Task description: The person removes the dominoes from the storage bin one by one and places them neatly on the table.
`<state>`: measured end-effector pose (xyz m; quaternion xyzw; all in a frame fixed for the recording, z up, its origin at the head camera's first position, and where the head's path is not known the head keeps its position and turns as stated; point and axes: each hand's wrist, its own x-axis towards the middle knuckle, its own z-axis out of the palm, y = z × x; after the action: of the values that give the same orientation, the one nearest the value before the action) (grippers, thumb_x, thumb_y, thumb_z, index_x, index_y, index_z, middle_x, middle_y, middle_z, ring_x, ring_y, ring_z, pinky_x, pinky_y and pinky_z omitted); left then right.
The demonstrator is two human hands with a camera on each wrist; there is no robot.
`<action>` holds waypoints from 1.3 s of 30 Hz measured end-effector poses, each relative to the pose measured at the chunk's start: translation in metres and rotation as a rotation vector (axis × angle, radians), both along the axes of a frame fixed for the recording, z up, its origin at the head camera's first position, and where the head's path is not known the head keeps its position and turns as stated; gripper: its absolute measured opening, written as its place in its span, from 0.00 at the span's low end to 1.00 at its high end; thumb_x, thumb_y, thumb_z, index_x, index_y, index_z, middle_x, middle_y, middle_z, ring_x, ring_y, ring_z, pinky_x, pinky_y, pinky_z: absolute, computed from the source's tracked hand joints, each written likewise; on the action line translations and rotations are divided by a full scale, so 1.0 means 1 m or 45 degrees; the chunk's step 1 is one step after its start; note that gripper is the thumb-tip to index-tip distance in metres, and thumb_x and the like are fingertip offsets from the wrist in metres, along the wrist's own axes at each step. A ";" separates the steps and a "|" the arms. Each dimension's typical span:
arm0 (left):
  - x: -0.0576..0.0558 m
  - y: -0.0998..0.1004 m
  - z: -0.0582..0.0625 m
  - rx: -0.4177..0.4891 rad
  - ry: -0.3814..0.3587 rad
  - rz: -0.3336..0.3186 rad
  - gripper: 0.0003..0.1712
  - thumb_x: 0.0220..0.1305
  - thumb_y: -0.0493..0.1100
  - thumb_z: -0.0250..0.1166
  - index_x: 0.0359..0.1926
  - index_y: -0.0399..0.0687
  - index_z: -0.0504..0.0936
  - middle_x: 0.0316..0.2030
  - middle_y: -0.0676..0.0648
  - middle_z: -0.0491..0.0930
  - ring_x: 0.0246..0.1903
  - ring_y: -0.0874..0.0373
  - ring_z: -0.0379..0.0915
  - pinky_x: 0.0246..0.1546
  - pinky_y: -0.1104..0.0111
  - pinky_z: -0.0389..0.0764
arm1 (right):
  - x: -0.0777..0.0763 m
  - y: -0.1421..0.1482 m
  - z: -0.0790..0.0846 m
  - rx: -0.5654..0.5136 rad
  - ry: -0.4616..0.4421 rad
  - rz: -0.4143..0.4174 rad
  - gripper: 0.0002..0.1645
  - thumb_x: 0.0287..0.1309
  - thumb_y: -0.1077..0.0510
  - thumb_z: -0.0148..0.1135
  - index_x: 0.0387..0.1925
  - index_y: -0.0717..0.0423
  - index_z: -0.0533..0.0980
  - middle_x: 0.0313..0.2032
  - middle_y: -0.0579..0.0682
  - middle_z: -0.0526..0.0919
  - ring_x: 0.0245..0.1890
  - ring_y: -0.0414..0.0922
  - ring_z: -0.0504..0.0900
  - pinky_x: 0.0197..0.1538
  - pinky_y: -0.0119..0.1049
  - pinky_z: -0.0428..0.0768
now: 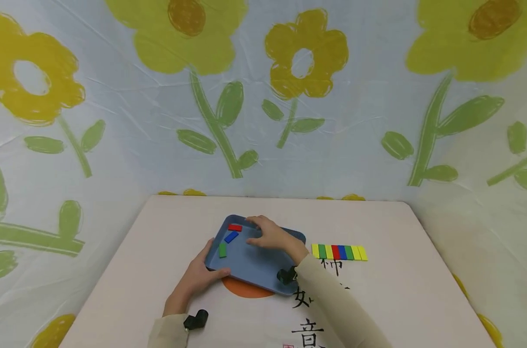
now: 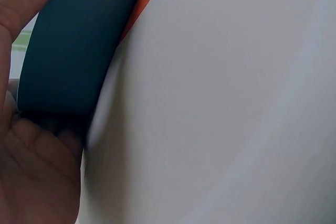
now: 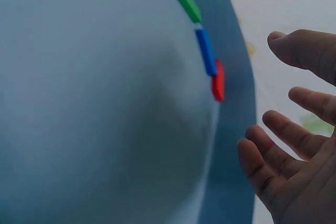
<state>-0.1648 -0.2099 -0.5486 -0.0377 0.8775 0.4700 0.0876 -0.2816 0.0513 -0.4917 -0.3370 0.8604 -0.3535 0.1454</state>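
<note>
A blue tray (image 1: 263, 266) sits turned at an angle on the table. My left hand (image 1: 199, 276) grips its left end, the thumb along the near wall and the fingers round the far side; in the left wrist view the tray's outer wall (image 2: 79, 40) lies between thumb and fingers. Inside, toward the left end, are a red block (image 1: 235, 227), a blue block (image 1: 231, 237) and a green block (image 1: 222, 250), all small and flat. Over the tray's far side is my right hand (image 1: 270, 234), fingers spread and relaxed, nothing held; the right wrist view shows its bare fingers (image 3: 281, 150).
Right of the tray, a row of several yellow, green, red and blue blocks (image 1: 339, 252) lies side by side on the white table (image 1: 376, 217). Black brush characters (image 1: 308, 333) and an orange disc (image 1: 246, 288) are printed on the surface. A flower-patterned curtain (image 1: 263, 159) stands behind.
</note>
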 end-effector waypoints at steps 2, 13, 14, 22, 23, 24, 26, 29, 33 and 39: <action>0.001 0.001 0.000 0.004 0.001 -0.006 0.69 0.53 0.66 0.77 0.84 0.56 0.44 0.81 0.40 0.53 0.77 0.36 0.52 0.73 0.37 0.59 | 0.000 -0.008 -0.004 0.039 -0.008 0.011 0.41 0.66 0.51 0.68 0.75 0.57 0.65 0.70 0.60 0.71 0.67 0.57 0.75 0.68 0.53 0.76; 0.000 0.002 0.000 -0.004 0.018 -0.019 0.69 0.53 0.64 0.78 0.84 0.54 0.44 0.80 0.38 0.53 0.77 0.36 0.54 0.73 0.38 0.60 | -0.011 -0.037 -0.022 0.192 0.061 0.021 0.40 0.65 0.51 0.68 0.74 0.56 0.67 0.71 0.54 0.73 0.73 0.51 0.70 0.75 0.48 0.68; -0.001 0.002 0.000 -0.004 0.020 -0.020 0.69 0.53 0.64 0.78 0.84 0.54 0.44 0.80 0.38 0.53 0.77 0.36 0.54 0.73 0.38 0.60 | -0.012 -0.038 -0.023 0.201 0.063 0.019 0.40 0.65 0.51 0.67 0.74 0.56 0.67 0.72 0.55 0.72 0.73 0.52 0.69 0.75 0.48 0.68; 0.001 0.002 -0.001 -0.017 0.025 -0.025 0.69 0.54 0.64 0.77 0.84 0.54 0.44 0.80 0.38 0.53 0.77 0.35 0.53 0.73 0.37 0.60 | -0.012 -0.037 -0.021 0.231 0.071 0.051 0.34 0.67 0.53 0.65 0.71 0.60 0.70 0.67 0.58 0.76 0.69 0.54 0.73 0.73 0.50 0.71; 0.001 0.002 -0.001 -0.020 0.022 -0.020 0.69 0.53 0.64 0.77 0.84 0.55 0.44 0.80 0.39 0.53 0.77 0.35 0.53 0.73 0.37 0.60 | -0.011 -0.036 -0.020 0.233 0.064 0.056 0.33 0.67 0.53 0.65 0.70 0.59 0.71 0.66 0.57 0.77 0.69 0.54 0.74 0.72 0.49 0.72; 0.001 0.001 0.000 -0.026 0.017 -0.016 0.69 0.53 0.65 0.77 0.84 0.56 0.44 0.81 0.39 0.53 0.77 0.36 0.53 0.74 0.38 0.59 | -0.010 -0.035 -0.019 0.234 0.047 0.063 0.33 0.67 0.53 0.65 0.70 0.58 0.72 0.65 0.57 0.77 0.68 0.53 0.74 0.72 0.49 0.72; 0.002 0.001 0.000 -0.031 0.015 -0.015 0.70 0.52 0.67 0.77 0.84 0.56 0.44 0.81 0.39 0.52 0.78 0.36 0.52 0.74 0.37 0.59 | -0.007 -0.033 -0.017 0.248 0.034 0.082 0.31 0.68 0.52 0.65 0.69 0.57 0.73 0.64 0.55 0.78 0.67 0.51 0.75 0.72 0.47 0.73; 0.002 0.000 0.001 -0.032 0.004 -0.010 0.70 0.52 0.67 0.77 0.84 0.57 0.44 0.81 0.40 0.52 0.78 0.36 0.51 0.74 0.37 0.58 | -0.002 -0.031 -0.013 0.266 0.024 0.114 0.31 0.68 0.52 0.65 0.69 0.57 0.73 0.63 0.53 0.79 0.66 0.48 0.76 0.70 0.45 0.74; 0.002 0.000 0.002 -0.030 -0.001 -0.014 0.70 0.52 0.67 0.77 0.84 0.58 0.44 0.81 0.40 0.52 0.78 0.36 0.50 0.74 0.37 0.58 | 0.005 -0.027 -0.009 0.273 0.012 0.141 0.31 0.69 0.53 0.64 0.70 0.58 0.72 0.63 0.51 0.80 0.66 0.46 0.77 0.70 0.43 0.74; 0.000 0.001 0.000 -0.033 -0.008 -0.018 0.70 0.52 0.68 0.77 0.84 0.58 0.43 0.81 0.39 0.52 0.78 0.36 0.51 0.74 0.37 0.58 | 0.007 -0.024 -0.013 0.240 0.049 0.060 0.27 0.67 0.52 0.67 0.64 0.56 0.77 0.60 0.52 0.81 0.62 0.47 0.78 0.66 0.43 0.77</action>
<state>-0.1645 -0.2089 -0.5484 -0.0342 0.8835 0.4579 0.0932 -0.2749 0.0274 -0.5043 -0.3486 0.8844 -0.2608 0.1680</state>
